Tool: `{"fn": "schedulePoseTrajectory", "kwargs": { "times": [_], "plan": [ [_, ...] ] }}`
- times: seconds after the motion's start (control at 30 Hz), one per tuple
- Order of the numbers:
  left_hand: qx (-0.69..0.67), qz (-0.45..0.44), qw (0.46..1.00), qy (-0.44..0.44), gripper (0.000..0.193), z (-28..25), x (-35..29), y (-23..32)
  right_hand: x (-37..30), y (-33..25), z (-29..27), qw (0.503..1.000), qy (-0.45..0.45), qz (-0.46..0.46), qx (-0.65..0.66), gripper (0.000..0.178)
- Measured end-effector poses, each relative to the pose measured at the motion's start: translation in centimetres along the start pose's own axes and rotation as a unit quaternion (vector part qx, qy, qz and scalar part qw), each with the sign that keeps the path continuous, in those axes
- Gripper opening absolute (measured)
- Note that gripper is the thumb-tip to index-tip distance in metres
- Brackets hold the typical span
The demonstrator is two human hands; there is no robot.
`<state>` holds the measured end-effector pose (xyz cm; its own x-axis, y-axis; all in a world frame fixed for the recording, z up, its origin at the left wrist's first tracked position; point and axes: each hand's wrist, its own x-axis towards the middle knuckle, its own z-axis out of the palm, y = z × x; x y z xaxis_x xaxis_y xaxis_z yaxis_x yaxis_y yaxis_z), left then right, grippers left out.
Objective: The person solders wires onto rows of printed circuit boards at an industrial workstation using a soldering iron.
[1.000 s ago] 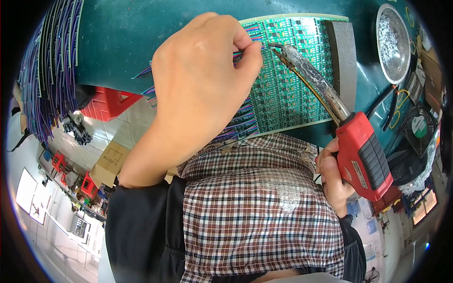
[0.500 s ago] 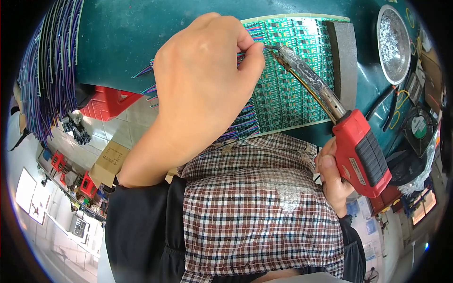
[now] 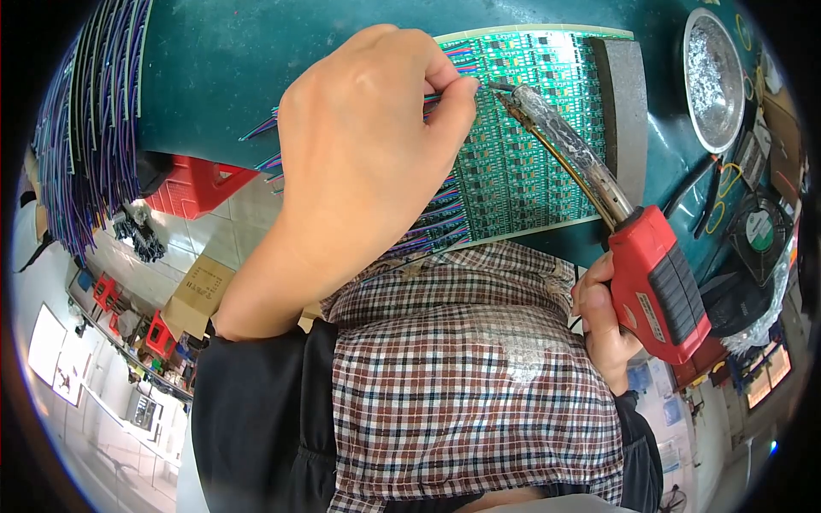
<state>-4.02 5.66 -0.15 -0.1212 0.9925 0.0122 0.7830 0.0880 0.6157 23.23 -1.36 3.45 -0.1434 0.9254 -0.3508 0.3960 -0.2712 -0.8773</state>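
A green circuit board panel [image 3: 530,171] lies on the teal table, covered in rows of small parts. Coloured wires [image 3: 440,218] stick out along its left side. My left hand [image 3: 368,137] is over that side, thumb and forefinger pinched on a wire whose end is mostly hidden by the fingers. In my right hand [image 3: 607,312] is a red and black soldering gun [image 3: 658,286]. Its tip is close to my left fingertips, above the panel; whether it touches the board I cannot tell. A thin brass-coloured tube runs along its barrel.
A dark grey bar [image 3: 623,115] rests on the panel's right end. Beyond it stand a metal bowl [image 3: 714,81] with silvery bits, pliers [image 3: 705,197] and a black fan [image 3: 759,231]. Bundled wired strips [image 3: 94,111] hang over the far left edge. A red stool [image 3: 190,192] is below the table.
The soldering gun has shifted slightly right and down, its tip drawing a little away from my left fingertips. My left hand has barely moved.
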Motion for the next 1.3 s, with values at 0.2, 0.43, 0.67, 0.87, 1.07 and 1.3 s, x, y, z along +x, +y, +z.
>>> {"fn": "schedulePoseTrajectory", "kwargs": {
  "times": [0.2, 0.43, 0.67, 0.87, 1.07, 1.3],
  "plan": [
    [-0.01, -0.011, 1.0, -0.013, 0.02, -0.2, 0.1, 0.0, 0.2, 0.1, -0.3, 0.999, -0.033, -0.01, 0.003, 0.021],
    [-0.013, 0.0, 1.0, -0.015, 0.021, -0.2, 0.2, -0.2, 0.2, -0.2, 0.1, 1.0, -0.024, 0.004, 0.004, 0.02],
    [-0.005, 0.0, 1.0, -0.015, 0.022, -0.2, 0.1, -0.1, -0.1, 0.1, -0.3, 0.999, -0.021, 0.019, 0.043, 0.022],
    [-0.004, 0.003, 1.0, -0.006, 0.021, 0.0, 0.0, -0.2, -0.4, 0.2, 0.2, 0.999, 0.021, 0.023, 0.032, 0.034],
    [0.024, 0.015, 1.0, 0.002, 0.02, -0.2, -0.1, 0.0, -0.4, 0.5, 0.3, 0.999, 0.019, 0.016, 0.027, 0.036],
    [0.061, 0.063, 0.995, 0.053, 0.017, -1.9, 2.6, -0.3, -0.2, 0.6, 0.0, 1.0, 0.014, -0.006, 0.027, 0.032]
  ]
}}
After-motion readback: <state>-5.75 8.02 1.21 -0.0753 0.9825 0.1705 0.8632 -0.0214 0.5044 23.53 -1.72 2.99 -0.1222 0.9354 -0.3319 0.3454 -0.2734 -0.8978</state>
